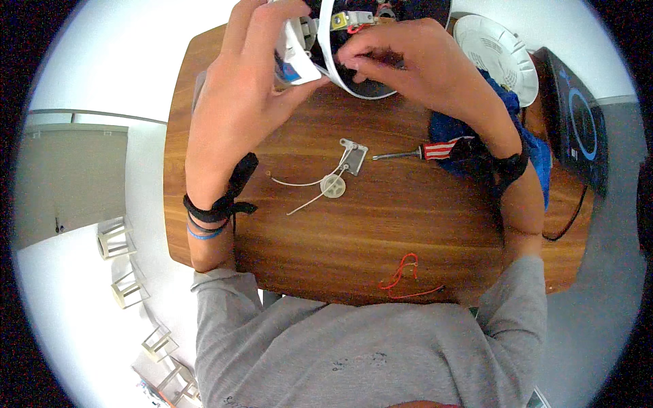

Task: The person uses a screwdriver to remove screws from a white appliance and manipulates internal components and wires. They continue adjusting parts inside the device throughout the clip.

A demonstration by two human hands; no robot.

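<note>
At the far edge of the table, a round appliance housing (325, 41) with a white rim stands opened, its inner wiring and a yellow-and-white part (351, 20) showing. My left hand (241, 88) grips the housing by its white side panel (294, 54), thumb along the lower edge. Inside the rim, my right hand (415, 58) has its fingertips pinched together near the wires; what they hold is too small to make out. Below the hands lies a small metal plate with white wires (354, 158) and a round pale disc (332, 185). A screwdriver (435, 149) with a red, white and black handle points left.
To the right are a white vented round cover (500, 58), a blue cloth (537, 160) and a black flat panel (575, 122) with a blue ring and a cable. Red wires (408, 279) lie by the table's near edge. Several stools (126, 285) stand on the floor at left.
</note>
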